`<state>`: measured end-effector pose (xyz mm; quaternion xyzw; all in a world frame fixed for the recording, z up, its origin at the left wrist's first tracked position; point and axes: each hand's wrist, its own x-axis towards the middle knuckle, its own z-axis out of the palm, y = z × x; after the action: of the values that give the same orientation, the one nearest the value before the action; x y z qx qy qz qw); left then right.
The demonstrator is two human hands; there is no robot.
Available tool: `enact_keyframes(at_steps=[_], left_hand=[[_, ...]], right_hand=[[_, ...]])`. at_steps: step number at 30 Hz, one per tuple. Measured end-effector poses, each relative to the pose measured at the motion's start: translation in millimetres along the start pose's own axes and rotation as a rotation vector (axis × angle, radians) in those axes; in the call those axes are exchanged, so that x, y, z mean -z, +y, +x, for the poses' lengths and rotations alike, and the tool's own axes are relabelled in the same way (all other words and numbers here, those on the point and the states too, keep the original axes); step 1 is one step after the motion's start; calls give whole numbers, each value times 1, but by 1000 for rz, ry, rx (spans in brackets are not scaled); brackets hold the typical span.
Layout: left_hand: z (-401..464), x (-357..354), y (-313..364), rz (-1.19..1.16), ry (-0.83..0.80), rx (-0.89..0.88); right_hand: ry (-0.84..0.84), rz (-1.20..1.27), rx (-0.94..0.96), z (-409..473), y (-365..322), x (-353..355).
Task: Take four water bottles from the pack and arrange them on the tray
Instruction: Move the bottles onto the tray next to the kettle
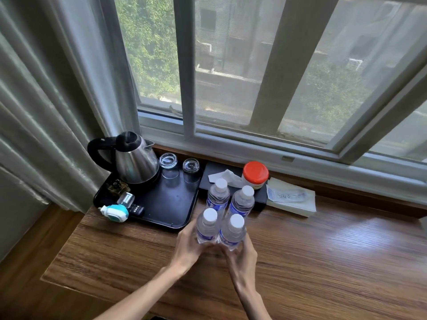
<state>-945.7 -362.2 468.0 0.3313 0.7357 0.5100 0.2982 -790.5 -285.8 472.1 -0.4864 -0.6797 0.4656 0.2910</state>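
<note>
With your left hand [188,244] and right hand [241,255] curled around the two near bottles [219,229] just off the tray [171,204] right edge, lift upright, clearing the glasses [180,166].

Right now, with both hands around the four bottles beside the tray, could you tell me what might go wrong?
1. The left hand and right hand grip only the near bottles; the far two could tip or lag.
2. The tray already holds a kettle, two upturned glasses and small items, so free space is tight and the glasses could get knocked.
</note>
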Motion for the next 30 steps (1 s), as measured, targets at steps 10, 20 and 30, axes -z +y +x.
enact_keyframes(at_steps=[10, 20, 30], left_hand=[[24, 103, 24, 11, 105, -92], [85, 133, -14, 26, 256, 49], [119, 124, -18, 97, 355, 103]], right_hand=[[-43, 24, 142, 17, -73, -66], [-13, 56, 27, 51, -94, -154], [46, 76, -77, 77, -84, -184]])
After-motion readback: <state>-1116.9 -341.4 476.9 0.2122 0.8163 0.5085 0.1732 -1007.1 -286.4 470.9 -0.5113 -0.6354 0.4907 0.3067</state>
